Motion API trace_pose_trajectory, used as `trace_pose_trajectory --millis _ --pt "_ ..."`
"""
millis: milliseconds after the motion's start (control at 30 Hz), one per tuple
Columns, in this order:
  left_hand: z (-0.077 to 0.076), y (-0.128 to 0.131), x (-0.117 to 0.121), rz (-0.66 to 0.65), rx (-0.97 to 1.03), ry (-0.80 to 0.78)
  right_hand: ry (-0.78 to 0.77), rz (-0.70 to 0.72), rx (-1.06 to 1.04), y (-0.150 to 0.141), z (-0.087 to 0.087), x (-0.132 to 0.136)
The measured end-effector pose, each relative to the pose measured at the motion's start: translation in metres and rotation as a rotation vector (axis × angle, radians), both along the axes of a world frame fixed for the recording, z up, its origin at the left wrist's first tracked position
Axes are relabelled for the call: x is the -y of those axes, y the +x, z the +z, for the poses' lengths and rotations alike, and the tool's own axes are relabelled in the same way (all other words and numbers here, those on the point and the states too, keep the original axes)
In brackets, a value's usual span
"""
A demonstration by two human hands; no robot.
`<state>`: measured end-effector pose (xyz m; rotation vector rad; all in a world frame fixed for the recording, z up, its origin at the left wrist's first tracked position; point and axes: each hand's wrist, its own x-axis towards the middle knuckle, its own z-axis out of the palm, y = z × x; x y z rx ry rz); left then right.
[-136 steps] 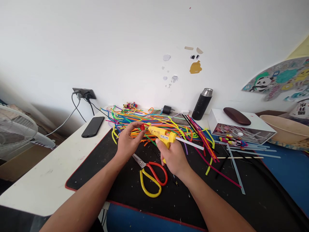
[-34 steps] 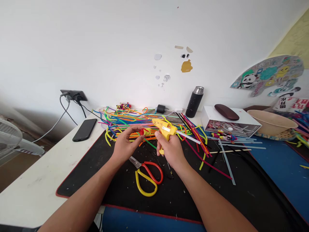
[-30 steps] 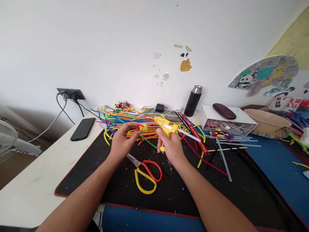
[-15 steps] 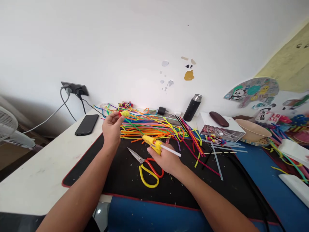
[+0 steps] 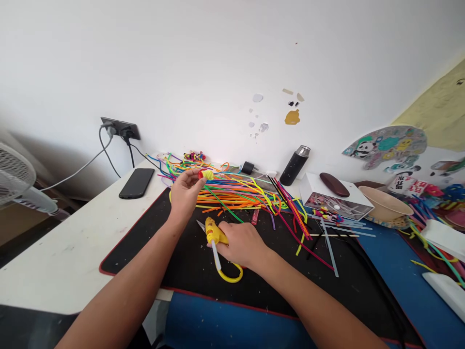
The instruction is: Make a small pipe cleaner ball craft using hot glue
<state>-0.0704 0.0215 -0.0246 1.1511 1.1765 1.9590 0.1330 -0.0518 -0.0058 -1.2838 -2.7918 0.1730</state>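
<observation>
Between thumb and fingers, my left hand (image 5: 185,194) pinches a small red-and-yellow coil (image 5: 207,174) that looks wound from pipe cleaner. It is held up in front of a pile of colourful pipe cleaners (image 5: 232,194). My right hand (image 5: 243,242) is wrapped round the handle of a yellow glue gun (image 5: 211,230), whose white glue stick (image 5: 216,256) points down toward me. The gun is low, over the scissors (image 5: 232,276); their blade tip and yellow handle loop show, while the rest is hidden by the gun and my hand.
A black phone (image 5: 136,183) lies at left, near a fan (image 5: 16,174). Behind the pile stand a black thermos (image 5: 295,166) and a white box (image 5: 336,198) with a brown case (image 5: 334,184) on top. A beige bowl (image 5: 385,203) is at right. Translucent sticks (image 5: 329,247) lie on the black mat (image 5: 290,286).
My right hand has brought the glue gun down and left over the scissors, turning its nozzle away. My left hand has moved away from the gun, still holding the coil, which was nearer the nozzle earlier.
</observation>
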Motion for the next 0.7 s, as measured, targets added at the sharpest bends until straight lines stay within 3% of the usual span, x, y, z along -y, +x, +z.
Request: trace_pose_trajectory --millis 167,333,500,700 --pt "0.002 0.004 0.004 -0.073 -0.035 -0.015 -0.062 0.049 -0.029 0.005 -0.004 -0.002" --pt "0.005 0.010 0.009 -0.111 -0.142 -0.033 -0.183 0.043 -0.187 0.021 0.002 -0.007" --pt "0.006 0.015 0.017 -0.098 -0.384 -0.049 -0.310 -0.148 -0.586 0.031 0.002 -0.026" --pt "0.006 0.019 0.023 -0.039 -0.630 -0.069 -0.360 -0.277 -1.129 0.024 -0.009 -0.049"
